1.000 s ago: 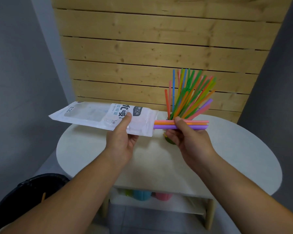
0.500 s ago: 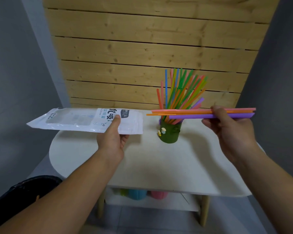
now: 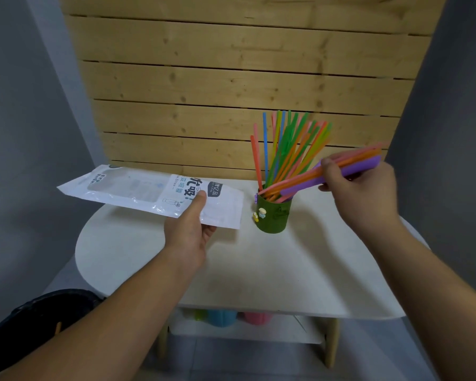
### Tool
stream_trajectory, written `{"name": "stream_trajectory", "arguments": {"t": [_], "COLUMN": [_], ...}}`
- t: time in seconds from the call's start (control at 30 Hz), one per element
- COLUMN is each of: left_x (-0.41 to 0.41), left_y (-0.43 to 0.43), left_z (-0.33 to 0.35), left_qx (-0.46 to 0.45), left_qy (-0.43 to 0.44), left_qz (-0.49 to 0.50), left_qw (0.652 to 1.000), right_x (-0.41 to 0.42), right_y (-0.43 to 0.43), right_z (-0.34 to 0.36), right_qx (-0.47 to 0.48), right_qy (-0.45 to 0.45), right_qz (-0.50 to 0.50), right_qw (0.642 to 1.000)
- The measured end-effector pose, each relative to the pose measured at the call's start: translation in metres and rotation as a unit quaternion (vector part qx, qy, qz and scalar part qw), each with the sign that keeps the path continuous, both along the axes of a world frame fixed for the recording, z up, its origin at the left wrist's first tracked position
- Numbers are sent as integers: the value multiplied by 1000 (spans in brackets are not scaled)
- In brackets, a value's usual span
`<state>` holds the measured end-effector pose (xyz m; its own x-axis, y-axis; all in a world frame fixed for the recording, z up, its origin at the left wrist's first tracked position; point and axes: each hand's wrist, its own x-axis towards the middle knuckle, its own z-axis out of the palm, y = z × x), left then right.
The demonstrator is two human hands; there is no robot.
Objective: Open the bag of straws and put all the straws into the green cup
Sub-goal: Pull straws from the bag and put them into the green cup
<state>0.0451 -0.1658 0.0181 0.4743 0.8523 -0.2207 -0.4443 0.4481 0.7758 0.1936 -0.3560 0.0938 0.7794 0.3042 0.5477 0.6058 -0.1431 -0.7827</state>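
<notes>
A green cup (image 3: 274, 215) stands on the white table (image 3: 259, 259), packed with several coloured straws (image 3: 286, 149) fanning upward. My right hand (image 3: 360, 188) pinches a small bunch of pink, orange and purple straws (image 3: 302, 182), tilted down to the left with their lower ends at the cup's mouth. My left hand (image 3: 188, 232) holds the white straw bag (image 3: 151, 195) flat above the table's left side, thumb on top; the bag looks flat and see-through, with no straws visible inside.
A wooden slat wall (image 3: 231, 78) rises behind the table. Blue, pink and green cups (image 3: 226, 317) sit on the shelf below the tabletop. A black bin (image 3: 39, 317) stands at the lower left on the floor.
My right hand pulled the last bunch of straws out of the bag, swung it right, then tilted its ends down into the green cup. My left hand kept the bag level.
</notes>
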Motion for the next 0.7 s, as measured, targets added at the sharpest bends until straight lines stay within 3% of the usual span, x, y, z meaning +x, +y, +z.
{"name": "stream_trajectory", "arguments": {"t": [0.27,0.43,0.7], "left_x": [-4,-7,-7], "left_y": [2,6,4], "left_z": [1,3,3], "left_qx": [4,6,4], "left_qy": [-3,-7,-11], "left_qz": [-9,-2,-8], "left_qw": [1000,1000,1000], "right_x": [9,13,5], "right_y": [26,22,5], "right_z": [-13,-8,-1], "right_qx": [-52,20,35], "right_qy": [35,41,7], "right_qz": [19,-21,-43], "right_qw": [998,999,998]}}
